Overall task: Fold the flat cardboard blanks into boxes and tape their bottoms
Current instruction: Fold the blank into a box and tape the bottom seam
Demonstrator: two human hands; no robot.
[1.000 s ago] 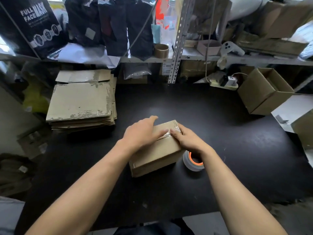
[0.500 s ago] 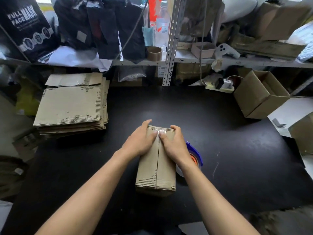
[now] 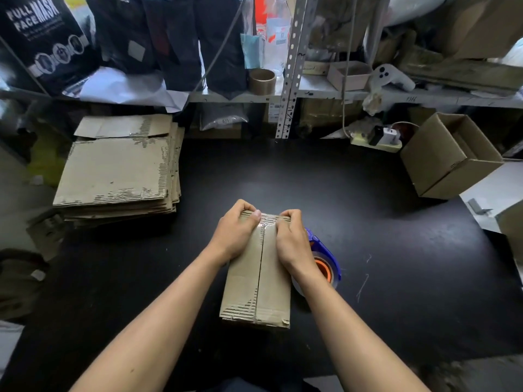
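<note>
Both hands grip the box's far end.
Left hand (image 3: 236, 236) and right hand (image 3: 291, 240) curl over the box (image 3: 257, 281); tape dispenser (image 3: 325, 264) beside it, blanks (image 3: 116, 171) left.

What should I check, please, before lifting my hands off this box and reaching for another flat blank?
1. Tape runs the whole bottom seam of the box: ok, a clear strip shows down the centre line.
2. Tape end folded over the far edge: ok, left hand and right hand press it there.
3. Bottom flaps meet along the seam: ok.
4. Tape stuck down the far side face: cannot tell, hidden.
5. Tape dispenser within reach: ok, beside the box under the right wrist.
6. Stack of flat blanks available: ok, far left on the table.
</note>
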